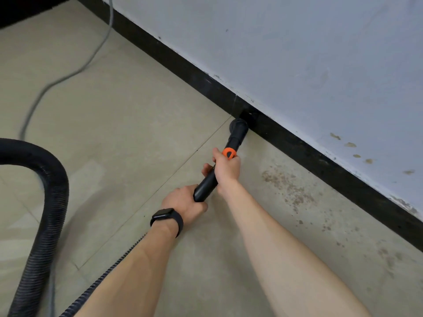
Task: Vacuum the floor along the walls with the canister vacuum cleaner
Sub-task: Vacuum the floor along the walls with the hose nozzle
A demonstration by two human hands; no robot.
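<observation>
A black vacuum wand [206, 185] with an orange collar [229, 153] points away from me to the wall. Its black nozzle [239, 127] sits on the beige tiled floor [128, 124], against the black baseboard [297, 145]. My right hand [226, 170] grips the wand just below the orange collar. My left hand [185, 202], with a black watch on the wrist, grips the wand's lower end. The ribbed black hose [45, 213] loops over the floor at the left and runs under my left forearm. The canister is out of view.
A grey power cord [68, 76] trails across the floor from the top left. Brown dirt specks [290, 188] lie on the floor to the right of the nozzle, near the baseboard. The white wall [297, 53] above carries stains.
</observation>
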